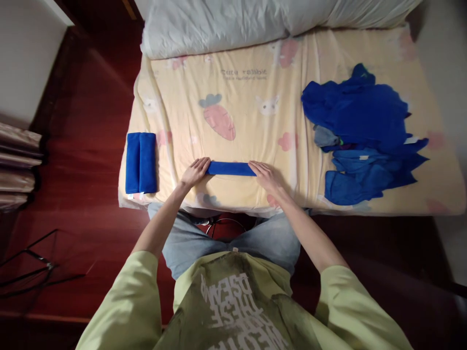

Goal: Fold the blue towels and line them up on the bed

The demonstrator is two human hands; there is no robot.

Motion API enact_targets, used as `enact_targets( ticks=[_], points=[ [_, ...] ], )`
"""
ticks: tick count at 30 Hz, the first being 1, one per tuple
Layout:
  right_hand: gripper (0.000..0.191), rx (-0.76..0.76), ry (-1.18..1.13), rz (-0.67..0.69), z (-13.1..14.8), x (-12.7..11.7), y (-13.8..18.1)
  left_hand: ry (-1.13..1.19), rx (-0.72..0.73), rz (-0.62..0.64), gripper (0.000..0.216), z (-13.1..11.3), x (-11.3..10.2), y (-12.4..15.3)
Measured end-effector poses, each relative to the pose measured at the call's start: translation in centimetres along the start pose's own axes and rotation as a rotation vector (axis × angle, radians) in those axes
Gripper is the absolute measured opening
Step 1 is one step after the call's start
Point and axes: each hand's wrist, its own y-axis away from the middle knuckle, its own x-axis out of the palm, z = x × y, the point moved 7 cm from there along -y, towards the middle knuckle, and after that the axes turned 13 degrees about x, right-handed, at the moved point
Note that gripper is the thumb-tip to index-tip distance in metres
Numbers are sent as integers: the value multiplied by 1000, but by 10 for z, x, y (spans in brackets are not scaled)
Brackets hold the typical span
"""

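Observation:
A blue cloth (231, 168), folded or rolled into a narrow strip, lies crosswise near the front edge of the bed. Its left end is under the fingers of my left hand (197, 171), and my right hand (264, 176) grips the other end. The fingers of both hands are pressed together over the strip, with the thumbs mostly hidden. To the left, two folded blue cloths (147, 163) lie side by side. On the right is a loose heap of blue cloths (365, 116), with a grey piece (324, 136) at its left side.
The bed has a yellow printed sheet (248, 131). A pale quilt (219, 24) is bunched along its far side. Dark red floor (83, 170) shows to the left, with a black metal stand (45, 265) and a striped curtain (18, 165).

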Motion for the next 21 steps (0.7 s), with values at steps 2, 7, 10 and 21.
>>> enact_targets(
  ticks=[2, 7, 10, 21],
  points=[
    [66, -42, 11, -12, 0, -5, 6, -33, 22, 25, 49, 4, -4, 1],
    [64, -244, -11, -130, 21, -33, 37, -65, 137, 75, 44, 11, -18, 11],
    [65, -360, -47, -175, 52, -48, 55, -68, 211, 57, 44, 25, -31, 21],
    [24, -669, -215, -302, 267, 2, 13, -116, 172, 156, 45, 179, -110, 43]
  ],
)
